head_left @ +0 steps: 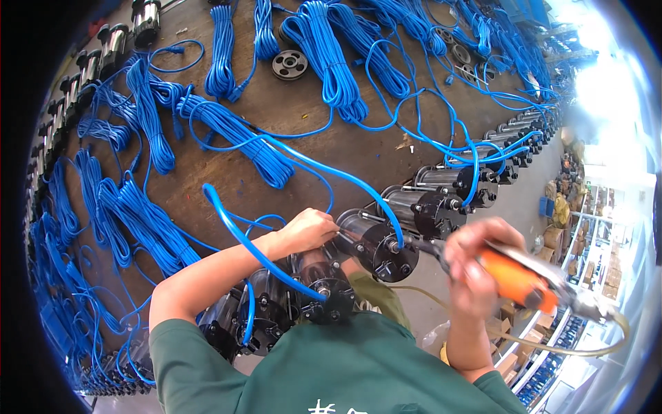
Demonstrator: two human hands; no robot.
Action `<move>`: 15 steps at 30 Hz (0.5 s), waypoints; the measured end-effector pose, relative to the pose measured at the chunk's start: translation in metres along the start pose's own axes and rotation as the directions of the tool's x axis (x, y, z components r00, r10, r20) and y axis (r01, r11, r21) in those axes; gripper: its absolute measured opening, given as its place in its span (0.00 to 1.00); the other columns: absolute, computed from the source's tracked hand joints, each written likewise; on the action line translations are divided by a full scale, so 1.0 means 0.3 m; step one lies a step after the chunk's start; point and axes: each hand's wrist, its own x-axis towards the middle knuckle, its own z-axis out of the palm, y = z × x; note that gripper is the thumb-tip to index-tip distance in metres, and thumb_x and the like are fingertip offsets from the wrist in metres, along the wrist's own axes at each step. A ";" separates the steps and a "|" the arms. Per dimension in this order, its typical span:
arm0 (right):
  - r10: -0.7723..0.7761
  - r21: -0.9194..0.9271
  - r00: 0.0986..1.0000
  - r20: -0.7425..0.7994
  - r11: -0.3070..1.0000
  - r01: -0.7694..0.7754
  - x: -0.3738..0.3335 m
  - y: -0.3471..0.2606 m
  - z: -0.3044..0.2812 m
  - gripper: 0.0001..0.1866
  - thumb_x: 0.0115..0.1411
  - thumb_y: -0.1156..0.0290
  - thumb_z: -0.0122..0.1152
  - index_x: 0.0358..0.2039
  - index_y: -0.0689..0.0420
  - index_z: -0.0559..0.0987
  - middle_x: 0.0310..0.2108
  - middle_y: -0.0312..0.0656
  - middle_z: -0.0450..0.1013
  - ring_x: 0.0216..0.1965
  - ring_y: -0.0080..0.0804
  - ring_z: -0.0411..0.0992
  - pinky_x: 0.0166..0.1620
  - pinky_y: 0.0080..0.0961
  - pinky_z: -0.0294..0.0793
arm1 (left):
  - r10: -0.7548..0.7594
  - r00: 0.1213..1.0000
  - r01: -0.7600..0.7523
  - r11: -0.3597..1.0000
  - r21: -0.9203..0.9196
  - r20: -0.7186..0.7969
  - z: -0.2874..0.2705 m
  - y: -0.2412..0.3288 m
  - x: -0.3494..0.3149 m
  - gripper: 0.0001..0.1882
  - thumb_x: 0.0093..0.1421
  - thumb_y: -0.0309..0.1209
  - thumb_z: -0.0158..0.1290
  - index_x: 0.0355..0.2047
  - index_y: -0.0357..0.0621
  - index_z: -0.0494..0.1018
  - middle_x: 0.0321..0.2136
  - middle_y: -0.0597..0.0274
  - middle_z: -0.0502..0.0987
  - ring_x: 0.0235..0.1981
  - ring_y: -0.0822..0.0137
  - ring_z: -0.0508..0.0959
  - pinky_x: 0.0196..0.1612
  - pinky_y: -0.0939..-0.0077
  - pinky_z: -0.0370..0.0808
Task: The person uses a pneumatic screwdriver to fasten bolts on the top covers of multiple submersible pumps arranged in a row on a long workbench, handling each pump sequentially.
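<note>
In front of me a shiny metal cylinder (357,228) with a black end cap (387,257) lies on its side at the table's edge. A blue cable (331,170) runs into its cap. My right hand (476,265), smeared by motion, grips an orange air screwdriver (517,279) with a hose at its rear. The tool's dark nose points left at the cap; whether it touches a screw I cannot tell. My left hand (308,230) is closed beside the cylinder's body, fingertips at a thin metal rod. What it pinches, if anything, is hidden.
Similar cylinders (420,207) line the table edge on both sides, and more stand along the far left edge. Bundles of blue cable (238,138) cover much of the brown table (276,103). A black wheel (289,65) lies among them. The tool's hose (586,350) loops at right, near shelves (579,276).
</note>
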 end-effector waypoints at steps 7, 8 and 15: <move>-0.014 -0.070 0.985 0.173 0.997 0.026 -0.073 0.019 0.095 0.18 0.50 0.82 0.61 0.44 0.61 0.76 0.31 0.48 0.78 0.25 0.28 0.78 0.30 0.24 0.80 | 0.175 0.980 -0.186 0.973 0.137 0.092 0.002 -0.059 0.009 0.14 0.52 0.29 0.60 0.39 0.37 0.80 0.30 0.55 0.80 0.34 0.56 0.80 0.37 0.63 0.78; -0.019 -0.118 0.982 0.189 0.992 0.042 -0.070 0.049 0.112 0.17 0.48 0.83 0.60 0.41 0.62 0.78 0.29 0.48 0.79 0.24 0.27 0.78 0.30 0.22 0.80 | 0.175 0.980 -0.187 0.973 0.136 0.093 0.001 -0.059 0.007 0.14 0.51 0.29 0.60 0.39 0.37 0.80 0.30 0.56 0.80 0.34 0.56 0.80 0.37 0.63 0.78; -0.108 -0.197 0.910 0.399 0.960 0.200 -0.041 0.181 0.082 0.12 0.48 0.83 0.58 0.36 0.67 0.77 0.26 0.48 0.77 0.24 0.29 0.76 0.28 0.22 0.80 | 0.125 0.981 -0.143 0.983 0.118 0.146 -0.004 -0.044 0.023 0.08 0.54 0.30 0.59 0.33 0.40 0.80 0.28 0.53 0.79 0.32 0.53 0.80 0.36 0.61 0.77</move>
